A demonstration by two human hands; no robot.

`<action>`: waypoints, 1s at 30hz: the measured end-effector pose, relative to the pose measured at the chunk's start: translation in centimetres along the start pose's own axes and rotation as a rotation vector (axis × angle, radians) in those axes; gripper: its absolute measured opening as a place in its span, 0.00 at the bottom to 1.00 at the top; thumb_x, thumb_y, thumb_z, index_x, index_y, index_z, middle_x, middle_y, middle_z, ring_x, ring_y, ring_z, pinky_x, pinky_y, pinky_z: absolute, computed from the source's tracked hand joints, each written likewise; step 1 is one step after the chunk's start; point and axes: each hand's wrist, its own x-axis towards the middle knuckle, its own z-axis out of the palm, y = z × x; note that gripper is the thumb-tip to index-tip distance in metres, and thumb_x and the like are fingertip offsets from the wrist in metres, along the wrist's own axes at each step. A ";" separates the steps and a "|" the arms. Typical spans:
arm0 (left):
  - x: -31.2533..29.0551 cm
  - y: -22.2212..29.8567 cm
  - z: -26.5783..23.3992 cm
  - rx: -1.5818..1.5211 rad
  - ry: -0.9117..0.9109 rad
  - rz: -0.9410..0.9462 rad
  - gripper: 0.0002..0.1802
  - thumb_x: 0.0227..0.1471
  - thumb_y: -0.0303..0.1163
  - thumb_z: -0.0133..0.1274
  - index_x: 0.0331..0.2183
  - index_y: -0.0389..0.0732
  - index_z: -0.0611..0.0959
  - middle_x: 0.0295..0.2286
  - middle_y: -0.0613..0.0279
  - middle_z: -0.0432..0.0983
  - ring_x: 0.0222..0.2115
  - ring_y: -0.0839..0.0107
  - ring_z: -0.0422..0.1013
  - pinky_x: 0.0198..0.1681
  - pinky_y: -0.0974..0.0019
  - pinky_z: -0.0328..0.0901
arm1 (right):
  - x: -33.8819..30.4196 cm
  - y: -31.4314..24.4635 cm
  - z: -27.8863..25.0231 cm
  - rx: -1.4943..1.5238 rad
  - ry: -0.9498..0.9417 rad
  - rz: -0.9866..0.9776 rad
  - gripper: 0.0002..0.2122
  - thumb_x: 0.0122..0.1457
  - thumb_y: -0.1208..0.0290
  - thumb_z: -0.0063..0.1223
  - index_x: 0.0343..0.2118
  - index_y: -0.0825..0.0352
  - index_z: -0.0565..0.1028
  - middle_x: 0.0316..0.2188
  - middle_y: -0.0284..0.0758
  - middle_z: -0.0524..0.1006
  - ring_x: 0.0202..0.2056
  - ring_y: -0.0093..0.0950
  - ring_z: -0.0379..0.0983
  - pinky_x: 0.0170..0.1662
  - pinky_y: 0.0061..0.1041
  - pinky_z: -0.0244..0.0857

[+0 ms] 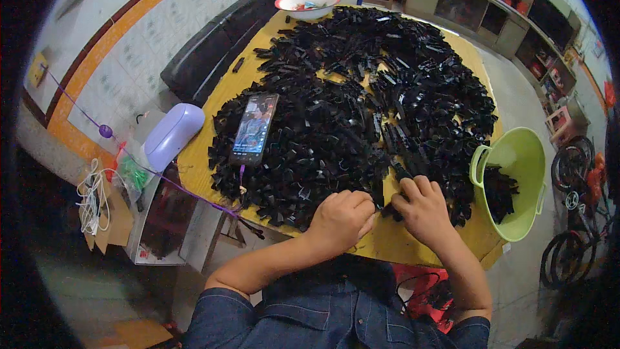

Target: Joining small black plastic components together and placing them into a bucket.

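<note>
Pieces [316, 126], blk & glossy, heaped ctr frame on yellow table [196, 160]. L hand [343, 218], lower ctr, fingers curled in at heap's near edge; grip hidden, can't tell if holding a pc. R hand [423, 210] just right of it, thumb & fingers bent close; contents hidden too, can't tell. Green tub [529, 165], right side, w/ more blk pcs inside.

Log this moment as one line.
black pieces: heaped on yellow table; left hand: curled at near edge; right hand: likewise; held items: unclear; phone: lit, on pieces; green tub: pieces inside
</note>
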 end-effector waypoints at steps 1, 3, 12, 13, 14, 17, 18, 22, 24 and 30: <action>-0.1 -0.1 0.0 -0.087 -0.008 -0.017 0.07 0.38 0.29 0.57 0.25 0.42 0.79 0.31 0.61 0.73 0.32 0.62 0.70 0.35 0.63 0.66 | 0.0 -0.1 -0.4 0.001 -0.001 -0.004 0.10 0.37 0.75 0.51 0.27 0.60 0.73 0.34 0.34 0.69 0.37 0.34 0.65 0.34 0.28 0.62; 0.0 -0.1 -0.7 -0.180 0.006 -0.042 0.07 0.39 0.29 0.57 0.26 0.41 0.79 0.32 0.59 0.73 0.33 0.61 0.71 0.36 0.64 0.67 | -0.2 -0.3 -1.0 0.149 0.153 0.080 0.13 0.36 0.80 0.54 0.30 0.64 0.72 0.34 0.35 0.71 0.37 0.38 0.68 0.36 0.30 0.63; 0.8 -0.8 -2.7 -0.625 0.098 0.133 0.14 0.39 0.21 0.59 0.33 0.38 0.77 0.32 0.58 0.74 0.30 0.66 0.72 0.33 0.69 0.68 | -2.6 -2.4 -2.4 0.601 0.273 0.178 0.24 0.33 0.84 0.55 0.40 0.68 0.69 0.33 0.42 0.72 0.33 0.41 0.71 0.32 0.32 0.67; 0.7 -0.6 -2.8 -0.633 0.094 0.135 0.14 0.39 0.21 0.59 0.33 0.38 0.77 0.32 0.58 0.74 0.30 0.66 0.72 0.33 0.69 0.68 | -2.7 -2.5 -2.5 0.640 0.304 0.150 0.24 0.32 0.84 0.54 0.40 0.68 0.68 0.33 0.42 0.72 0.33 0.41 0.71 0.32 0.32 0.67; 0.5 -0.4 -3.0 -0.678 0.067 0.067 0.15 0.40 0.21 0.59 0.34 0.38 0.76 0.32 0.58 0.74 0.29 0.68 0.73 0.33 0.70 0.68 | -3.0 -2.5 -2.7 0.631 0.286 0.138 0.25 0.31 0.85 0.55 0.40 0.69 0.68 0.33 0.43 0.72 0.32 0.41 0.71 0.32 0.32 0.67; 0.5 -0.2 -3.3 -0.712 0.036 0.024 0.18 0.42 0.24 0.60 0.37 0.38 0.74 0.31 0.60 0.74 0.27 0.74 0.72 0.31 0.72 0.69 | -3.4 -2.6 -2.9 0.656 0.278 0.133 0.27 0.30 0.85 0.55 0.41 0.68 0.67 0.33 0.42 0.71 0.32 0.40 0.71 0.32 0.32 0.67; 0.5 -0.1 -3.5 -0.687 0.000 0.022 0.17 0.42 0.24 0.60 0.37 0.38 0.75 0.31 0.60 0.74 0.27 0.74 0.72 0.31 0.72 0.69 | -3.6 -2.6 -3.0 0.656 0.278 0.135 0.27 0.30 0.85 0.55 0.41 0.68 0.67 0.33 0.42 0.71 0.32 0.40 0.71 0.32 0.32 0.67; 0.4 0.1 -3.6 -0.678 -0.032 0.027 0.16 0.42 0.25 0.59 0.37 0.38 0.75 0.31 0.58 0.75 0.27 0.70 0.73 0.31 0.70 0.69 | -4.1 -2.7 -3.1 0.640 0.226 0.127 0.28 0.28 0.82 0.56 0.41 0.68 0.67 0.34 0.42 0.71 0.33 0.40 0.70 0.32 0.32 0.67; 0.4 0.1 -3.4 -0.641 -0.016 0.091 0.16 0.43 0.25 0.58 0.37 0.38 0.75 0.31 0.57 0.75 0.27 0.67 0.73 0.31 0.68 0.69 | -4.3 -2.8 -3.2 0.626 0.226 0.120 0.29 0.27 0.81 0.57 0.41 0.68 0.67 0.35 0.42 0.71 0.33 0.40 0.70 0.32 0.33 0.67; 0.9 0.6 -3.5 -0.414 -0.008 0.316 0.17 0.43 0.26 0.57 0.39 0.36 0.74 0.33 0.55 0.75 0.32 0.60 0.72 0.36 0.65 0.68 | -4.5 -3.2 -3.0 0.537 0.209 0.117 0.31 0.26 0.77 0.61 0.42 0.67 0.67 0.35 0.41 0.71 0.32 0.39 0.69 0.30 0.32 0.66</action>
